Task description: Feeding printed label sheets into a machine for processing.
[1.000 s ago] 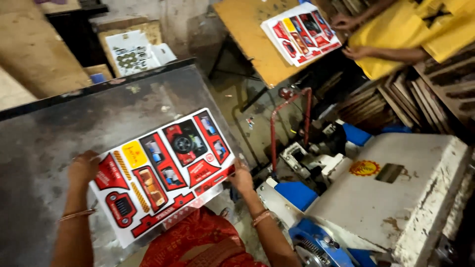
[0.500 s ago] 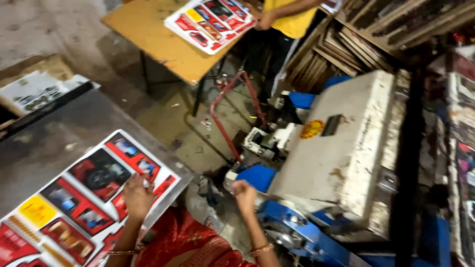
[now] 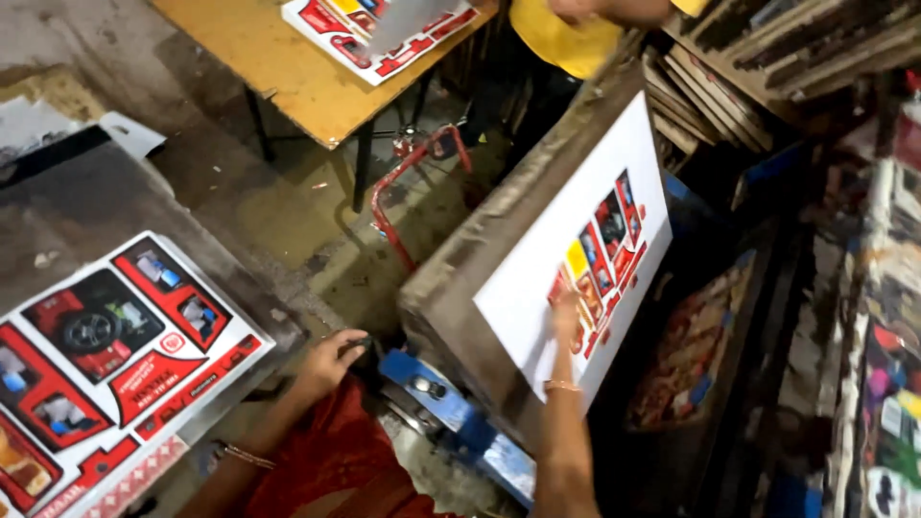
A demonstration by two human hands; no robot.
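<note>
Right hand flat on a printed sheet on the machine's tilted plate

The printed sheet [image 3: 585,254], white with red and yellow toy-car panels, lies against the raised plate [image 3: 499,259] of the press; the right hand [image 3: 566,317] presses on its lower part with fingers laid flat and together, likely to keep it from sliding off the slope. The left hand [image 3: 331,357] rests by the grey table's [image 3: 86,211] corner, fingers loosely curled on something small and dark; I cannot tell if it grips it. A stack of matching sheets [image 3: 106,355] lies on that table, within reach. Beyond, another person in yellow [image 3: 566,38] stands at an orange table [image 3: 259,67] bearing another sheet.
</note>
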